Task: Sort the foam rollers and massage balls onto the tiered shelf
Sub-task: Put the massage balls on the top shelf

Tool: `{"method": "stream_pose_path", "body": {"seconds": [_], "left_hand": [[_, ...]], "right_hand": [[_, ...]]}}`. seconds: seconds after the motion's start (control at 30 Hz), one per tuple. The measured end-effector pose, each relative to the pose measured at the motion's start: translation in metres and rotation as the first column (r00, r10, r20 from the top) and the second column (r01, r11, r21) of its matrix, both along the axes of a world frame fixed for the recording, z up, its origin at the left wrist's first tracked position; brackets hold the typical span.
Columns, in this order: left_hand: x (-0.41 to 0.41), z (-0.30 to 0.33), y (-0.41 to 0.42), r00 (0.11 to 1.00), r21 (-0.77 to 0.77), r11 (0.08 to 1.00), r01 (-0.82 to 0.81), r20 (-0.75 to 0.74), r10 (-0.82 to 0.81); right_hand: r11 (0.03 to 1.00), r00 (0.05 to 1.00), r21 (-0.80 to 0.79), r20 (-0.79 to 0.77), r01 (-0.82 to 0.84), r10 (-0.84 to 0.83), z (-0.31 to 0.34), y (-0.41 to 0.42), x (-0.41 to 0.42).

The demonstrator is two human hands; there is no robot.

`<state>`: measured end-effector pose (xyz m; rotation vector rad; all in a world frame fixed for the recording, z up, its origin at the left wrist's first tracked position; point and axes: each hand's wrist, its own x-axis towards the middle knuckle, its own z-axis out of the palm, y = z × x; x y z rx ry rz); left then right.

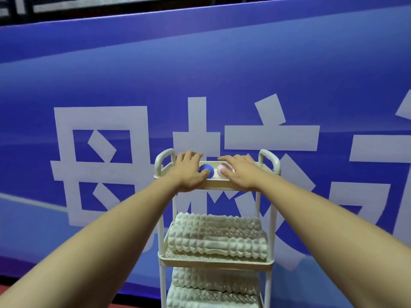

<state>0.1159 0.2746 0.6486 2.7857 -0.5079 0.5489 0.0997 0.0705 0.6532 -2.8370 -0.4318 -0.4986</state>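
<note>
Blue ball (207, 170) and pink ball (223, 170) side by side in top tray (219, 184) of white shelf (161, 230), between both hands. Left hand (189, 171) palm down over tray, fingers loosely spread, thumb touching blue ball. Right hand (240, 172) likewise, fingers relaxed, thumb against pink ball. Grip on either: cannot tell. White ridged rollers (219, 237) on middle tier; more below. Blue banner (200, 74) behind.

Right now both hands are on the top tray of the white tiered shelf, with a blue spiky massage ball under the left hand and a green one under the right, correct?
Not quite. The head view shows the ball under the right hand is a pale pink spiky massage ball, not green. The rest holds: the blue spiky massage ball sits by the left hand on the white tiered shelf.
</note>
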Motion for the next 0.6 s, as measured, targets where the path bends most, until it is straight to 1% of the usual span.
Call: {"method": "stream_pose_path", "body": {"seconds": [0.1,0.2,0.27,0.3,0.37,0.43,0.5,0.6], "left_hand": [[0.000,-0.004,-0.002,1.000,0.022,1.000,0.003,-0.007,-0.003],[-0.004,-0.006,-0.003,1.000,0.143,0.990,0.014,-0.020,-0.011],[-0.008,-0.005,-0.003,1.000,0.181,0.983,0.014,-0.020,-0.011],[-0.010,-0.004,-0.003,1.000,0.171,0.985,0.013,-0.007,-0.012],[-0.015,-0.005,-0.003,0.997,0.162,0.987,0.011,0.070,-0.023],[-0.025,-0.008,-0.002,0.989,0.104,0.995,-0.006,0.148,-0.009],[-0.035,-0.013,-0.001,0.977,0.042,0.999,-0.006,0.213,-0.003],[-0.057,-0.029,0.001,0.953,0.010,0.999,0.040,0.299,-0.041]], "right_hand": [[1.000,1.000,0.012,0.015,0.006,-0.006,-0.004,-0.002,0.001],[1.000,0.999,-0.022,0.038,0.014,-0.013,-0.003,0.000,-0.004],[0.997,0.997,-0.068,0.068,0.027,-0.023,-0.003,0.000,-0.006],[0.997,0.996,-0.071,0.083,0.033,-0.027,-0.003,-0.001,-0.006],[0.998,0.992,-0.054,0.122,0.037,-0.030,-0.002,-0.002,-0.011],[0.999,0.986,-0.027,0.162,0.031,-0.026,-0.002,-0.002,-0.021],[1.000,0.979,-0.002,0.203,0.001,-0.001,-0.005,-0.002,-0.035],[0.998,0.969,0.008,0.242,-0.060,0.057,-0.016,-0.002,-0.062]]}}
